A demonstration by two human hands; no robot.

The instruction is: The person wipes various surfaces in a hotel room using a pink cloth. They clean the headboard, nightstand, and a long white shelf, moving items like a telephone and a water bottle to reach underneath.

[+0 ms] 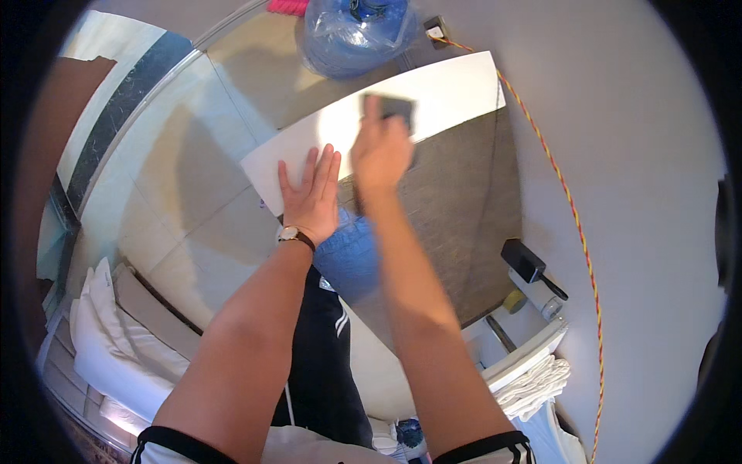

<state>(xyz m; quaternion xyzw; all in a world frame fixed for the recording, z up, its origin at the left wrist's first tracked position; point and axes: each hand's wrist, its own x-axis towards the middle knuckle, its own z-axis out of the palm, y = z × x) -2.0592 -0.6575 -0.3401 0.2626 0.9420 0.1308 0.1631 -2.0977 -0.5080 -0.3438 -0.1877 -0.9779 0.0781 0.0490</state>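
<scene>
A long white board [452,87] lies at a slant across the far part of a brown surface [458,191]. My left hand [311,194] rests flat on the board's near left part, fingers spread, a wristwatch [295,235] on that wrist. With my right hand [382,145] I grip a dark rectangular block [400,108] over the middle of the board; both are blurred, and whether the block touches the board cannot be told. A blue thing [351,249], perhaps plastic, shows between my forearms. A bright patch of light falls on the board beside the right hand.
A blue plastic-wrapped bundle [359,43] stands past the board. A red-yellow twisted cord [568,191] runs from a wall socket [436,32] down the right. At lower right are a black brush-like tool [523,261], a tape roll [514,301] and folded white cloths [533,383]. White cushions [122,348] lie lower left.
</scene>
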